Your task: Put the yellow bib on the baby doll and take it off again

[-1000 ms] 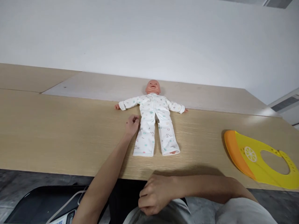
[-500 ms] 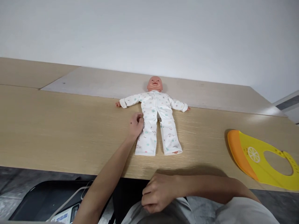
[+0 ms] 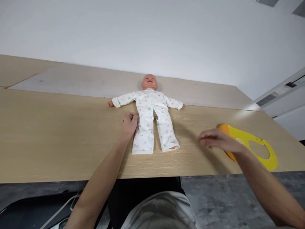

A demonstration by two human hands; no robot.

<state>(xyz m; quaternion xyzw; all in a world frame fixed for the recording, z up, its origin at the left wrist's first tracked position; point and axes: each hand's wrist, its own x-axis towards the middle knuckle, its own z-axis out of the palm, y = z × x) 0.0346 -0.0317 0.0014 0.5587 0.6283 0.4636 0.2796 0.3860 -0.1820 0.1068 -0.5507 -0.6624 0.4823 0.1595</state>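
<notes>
A baby doll (image 3: 149, 83) lies on its back on the table, arms spread. It wears a white printed sleepsuit (image 3: 152, 106) whose trouser legs point toward me. My left hand (image 3: 130, 123) rests at the doll's hip, on the left, with fingers loosely curled against the edge of the trouser leg. I see nothing in it. Over the table right of the doll is my right hand (image 3: 213, 139), slightly blurred, its fingers bent but apart from the thumb, and nothing shows in it. Just beyond that wrist lies a yellow bib (image 3: 243, 133) with an orange pocket, partly covered by my forearm.
The wooden table (image 3: 59, 136) runs across the view, with a paler strip (image 3: 95, 78) along its back against the white wall. A black chair (image 3: 23, 208) with a light cable stands below the front edge on the left.
My right hand has risen from my lap and moved out to the right over the table, near the bib. My left hand stays beside the doll. The view has turned to the right.
</notes>
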